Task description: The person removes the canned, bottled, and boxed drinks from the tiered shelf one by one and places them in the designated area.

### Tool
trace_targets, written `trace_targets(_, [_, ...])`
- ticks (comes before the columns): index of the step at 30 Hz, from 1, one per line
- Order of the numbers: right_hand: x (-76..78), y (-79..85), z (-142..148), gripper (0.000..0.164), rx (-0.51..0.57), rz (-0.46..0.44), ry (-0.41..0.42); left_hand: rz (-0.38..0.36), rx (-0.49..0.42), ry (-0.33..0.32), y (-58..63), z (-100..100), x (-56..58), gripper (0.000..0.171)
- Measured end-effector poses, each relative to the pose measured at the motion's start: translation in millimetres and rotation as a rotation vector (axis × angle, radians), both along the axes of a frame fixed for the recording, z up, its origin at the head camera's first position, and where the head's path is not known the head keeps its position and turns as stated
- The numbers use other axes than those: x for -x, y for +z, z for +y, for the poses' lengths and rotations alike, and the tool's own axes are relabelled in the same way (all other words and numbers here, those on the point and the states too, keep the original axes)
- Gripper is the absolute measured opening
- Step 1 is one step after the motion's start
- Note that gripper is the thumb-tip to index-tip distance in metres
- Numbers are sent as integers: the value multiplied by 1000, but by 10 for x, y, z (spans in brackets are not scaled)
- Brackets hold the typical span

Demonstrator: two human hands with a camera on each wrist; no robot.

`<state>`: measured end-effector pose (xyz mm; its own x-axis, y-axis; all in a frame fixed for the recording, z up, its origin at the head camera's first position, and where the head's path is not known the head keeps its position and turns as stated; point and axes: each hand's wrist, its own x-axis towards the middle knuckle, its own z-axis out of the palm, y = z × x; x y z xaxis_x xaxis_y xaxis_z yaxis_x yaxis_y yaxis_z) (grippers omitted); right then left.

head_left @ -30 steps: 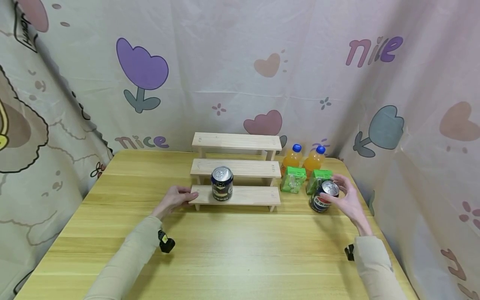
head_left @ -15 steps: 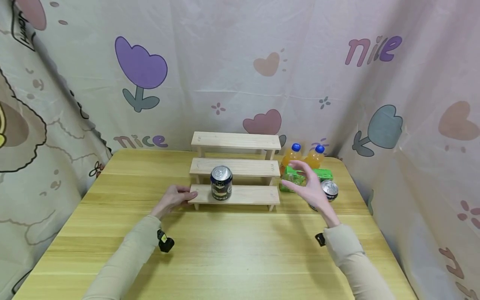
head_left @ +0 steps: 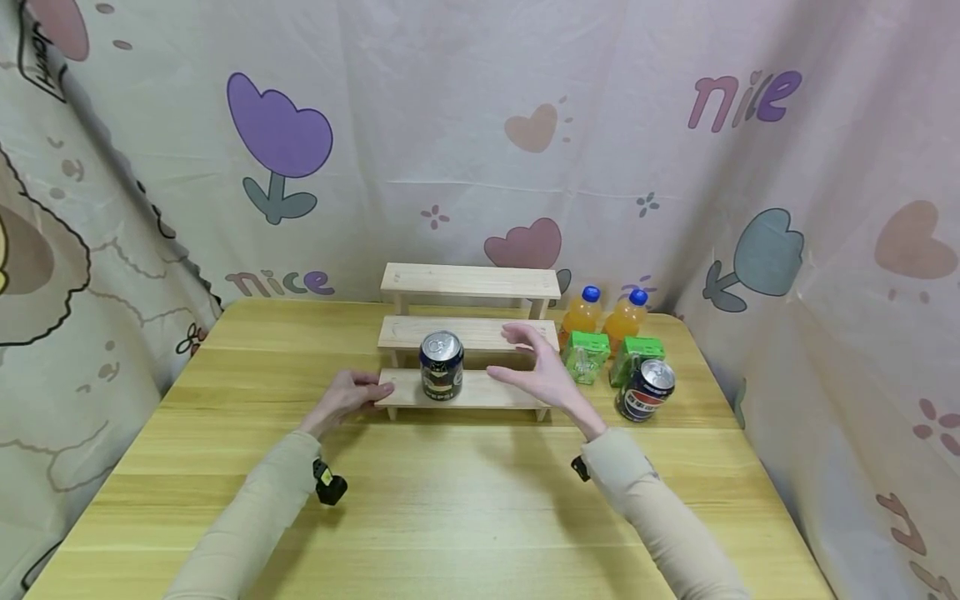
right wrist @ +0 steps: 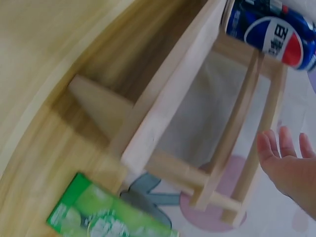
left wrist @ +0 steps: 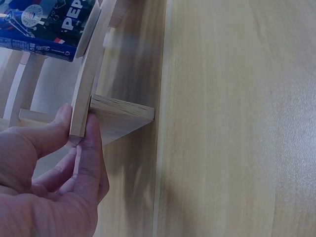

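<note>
A pale wooden three-step rack (head_left: 471, 282) stands on the table. My left hand (head_left: 348, 400) pinches the left end of its lowest step; in the left wrist view thumb and fingers (left wrist: 90, 148) lie on either face of the board. Upright on that step, left of its middle, stands a dark blue Pepsi can (head_left: 442, 367). My right hand (head_left: 542, 371) hovers over the rack's right part, fingers spread and curved with nothing between them, to the right of the can. A second Pepsi can (head_left: 647, 390) stands on the table at the right.
Behind the second can are two green juice boxes (head_left: 587, 357) and two orange drink bottles (head_left: 626, 317) with blue caps, right of the rack. A printed curtain (head_left: 420, 125) hangs behind the wooden table (head_left: 465, 508) and along its sides.
My right hand has let go of the can at the right and moved left over the rack, fingers parted. The left hand keeps its pinch on the step.
</note>
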<state>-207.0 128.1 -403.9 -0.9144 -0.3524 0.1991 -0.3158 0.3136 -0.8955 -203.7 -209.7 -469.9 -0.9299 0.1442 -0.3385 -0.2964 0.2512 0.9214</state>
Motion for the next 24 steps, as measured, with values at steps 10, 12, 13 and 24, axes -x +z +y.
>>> trace_targets(10, [61,-110,-374,75,48,-78,82,3,-5,3,-13,4,4,57])
trace_targets(12, [65,-125,-438,77,44,-85,87,-1,-1,11,-10,7,2,56])
trace_targets(13, [67,-129,-471,77,40,-87,85,-5,0,13,-10,8,1,56])
trace_targets(24, [97,-195,-733,76,5,-18,59,-14,-6,20,-18,17,9,51])
